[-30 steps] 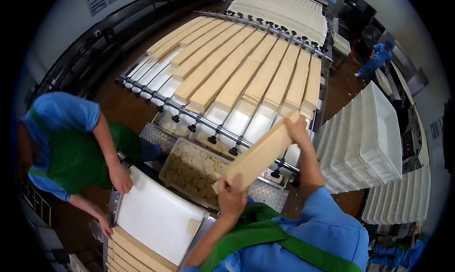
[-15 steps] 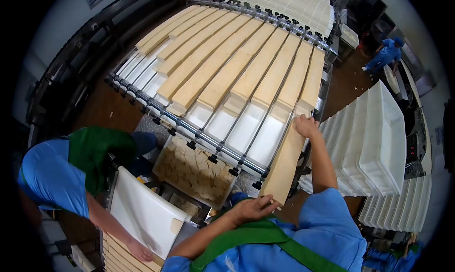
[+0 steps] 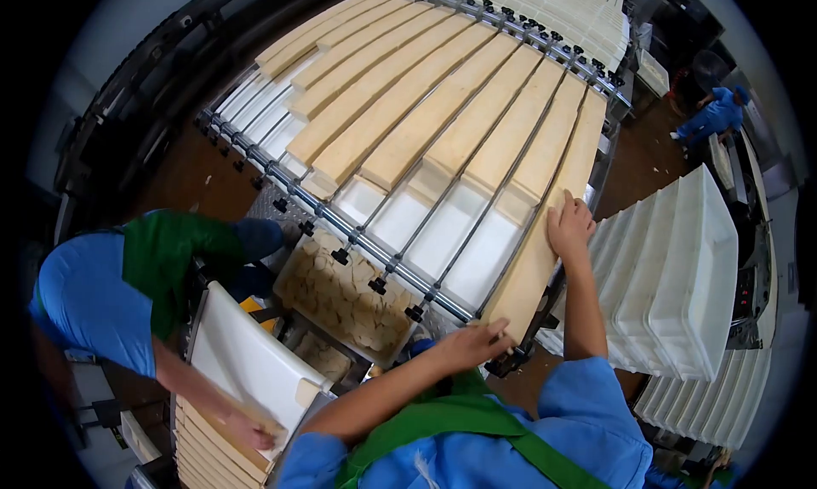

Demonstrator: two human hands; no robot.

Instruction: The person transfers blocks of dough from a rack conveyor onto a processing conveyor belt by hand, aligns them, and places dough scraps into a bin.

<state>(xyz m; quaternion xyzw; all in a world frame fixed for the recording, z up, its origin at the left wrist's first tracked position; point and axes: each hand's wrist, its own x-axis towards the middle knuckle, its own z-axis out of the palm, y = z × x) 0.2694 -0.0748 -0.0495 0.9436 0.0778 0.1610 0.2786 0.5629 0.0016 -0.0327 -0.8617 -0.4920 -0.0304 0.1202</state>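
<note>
The pale slab (image 3: pixel 529 278) lies in the rightmost lane of the wide table (image 3: pixel 477 272), its near end by the front edge, its far end pointing up the lane toward the back; the right hand (image 3: pixel 572 227) rests on it farther along, fingers bent at its outer edge, though I cannot tell whether they are gripping; the left hand (image 3: pixel 468 344) is at the near end, its fingers (image 3: pixel 495 329) slightly bent and reaching the slab's corner, and whether they hold it or merely touch it I cannot tell from here.

Other long pale blocks (image 3: pixel 408 106) lie side by side to the left of it, thin metal rods (image 3: pixel 417 243) running between the lanes; bare white bed shows in front of several of them; a metal rail (image 3: pixel 408 271) with black knobs (image 3: pixel 378 285) crosses the front edge; below it sits a tub (image 3: pixel 374 358) filled with broken pale scraps (image 3: pixel 340 285).

Over on the left a co-worker (image 3: pixel 98 276) in blue and green bends forward, a blurred hand (image 3: pixel 251 429) at a row of pale strips (image 3: pixel 208 455), beside a sloping white surface (image 3: pixel 242 344); to the right white trays (image 3: pixel 672 293) stand nested in a leaning stack; farther back, another person (image 3: pixel 719 114) in blue is beside dark equipment.
</note>
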